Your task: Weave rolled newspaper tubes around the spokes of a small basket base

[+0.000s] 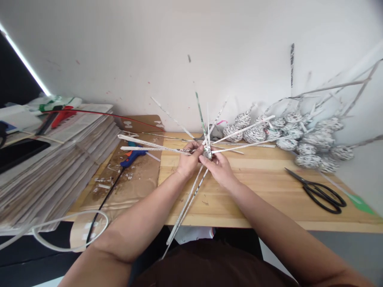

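Both hands meet over the wooden table around the small centre of a newspaper-tube weaving (207, 153), whose rolled paper tubes fan out in all directions. My left hand (190, 159) grips the centre from the left, its thumb on top. From the right, my right hand (219, 166) pinches the same centre with thumb and fingers. Two tubes (149, 144) point left past my left hand, a green-tinted tube (200, 109) points up, and others run toward my lap. The fingers partly hide the centre.
Black scissors (321, 193) lie at right, below a heap of woven paper balls (302, 137) against the wall. At left, a blue glue gun (131, 156) rests on cardboard (140, 181), beside a tall newspaper stack (74, 159). A white cable (72, 215) loops near my left forearm.
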`<state>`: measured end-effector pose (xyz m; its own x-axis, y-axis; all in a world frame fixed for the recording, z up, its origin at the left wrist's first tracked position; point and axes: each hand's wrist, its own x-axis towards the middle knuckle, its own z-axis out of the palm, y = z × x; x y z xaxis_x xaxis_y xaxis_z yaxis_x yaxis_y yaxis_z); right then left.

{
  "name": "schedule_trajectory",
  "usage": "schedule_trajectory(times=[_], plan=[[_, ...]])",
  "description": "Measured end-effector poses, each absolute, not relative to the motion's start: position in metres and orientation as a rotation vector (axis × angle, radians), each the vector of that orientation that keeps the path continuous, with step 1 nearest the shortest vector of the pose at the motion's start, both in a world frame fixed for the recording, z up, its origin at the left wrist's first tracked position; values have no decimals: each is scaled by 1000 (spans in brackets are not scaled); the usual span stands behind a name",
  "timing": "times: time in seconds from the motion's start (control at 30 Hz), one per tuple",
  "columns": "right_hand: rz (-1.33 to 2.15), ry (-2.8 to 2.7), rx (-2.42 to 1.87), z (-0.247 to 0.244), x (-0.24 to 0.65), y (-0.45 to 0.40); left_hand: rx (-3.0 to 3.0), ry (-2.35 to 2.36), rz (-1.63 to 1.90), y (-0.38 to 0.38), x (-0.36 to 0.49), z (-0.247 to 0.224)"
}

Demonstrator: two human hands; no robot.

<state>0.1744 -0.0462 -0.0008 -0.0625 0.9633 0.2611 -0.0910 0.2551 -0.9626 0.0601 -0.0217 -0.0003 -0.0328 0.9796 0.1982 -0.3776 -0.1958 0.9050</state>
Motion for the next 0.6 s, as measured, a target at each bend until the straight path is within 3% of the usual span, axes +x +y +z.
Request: schedule_trajectory(times=[0.3,0.6], plan=[[1096,-1027,-994,-2,175,-37,1011,875,1364,-33,67,6],[936,-1114,-1009,9,197,-24,1176,826,1140,-27,55,9]])
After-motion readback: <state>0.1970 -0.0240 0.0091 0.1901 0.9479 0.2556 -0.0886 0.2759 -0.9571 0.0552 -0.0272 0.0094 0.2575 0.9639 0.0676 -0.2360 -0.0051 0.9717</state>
